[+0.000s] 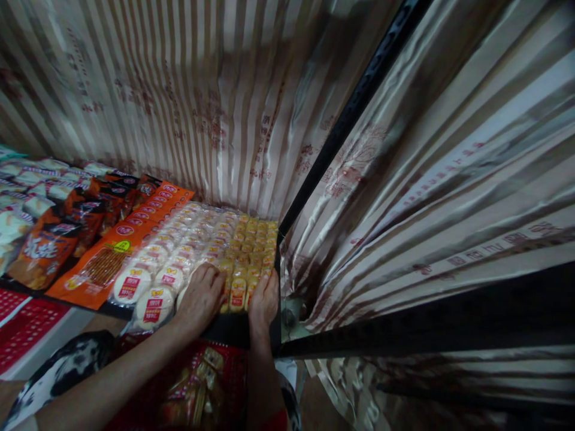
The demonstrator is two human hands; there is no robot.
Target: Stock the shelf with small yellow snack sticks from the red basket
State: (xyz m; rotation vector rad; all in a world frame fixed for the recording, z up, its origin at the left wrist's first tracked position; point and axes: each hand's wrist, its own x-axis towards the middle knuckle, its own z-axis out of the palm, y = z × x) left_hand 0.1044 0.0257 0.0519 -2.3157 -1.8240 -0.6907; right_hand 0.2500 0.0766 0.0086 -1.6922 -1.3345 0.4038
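My left hand [203,297] rests with bent fingers against the left side of the front yellow wrapped snacks [238,292], beside the white round crackers. Along the right side of the same front packs lies my right hand [264,302], its thumb side toward them. The front packs are gripped between both hands; some fingertips are hidden. Behind them, more yellow packs stand in close rows. Clear-wrapped round white crackers [154,305] with red labels fill the rows to the left.
Orange stick-snack bags [101,269] and orange-black snack bags [45,251] stand further left on the shelf. A dark metal post [345,120] rises at the right corner, with striped curtain [251,120] behind. Below sits a red basket [236,371] holding wrapped items.
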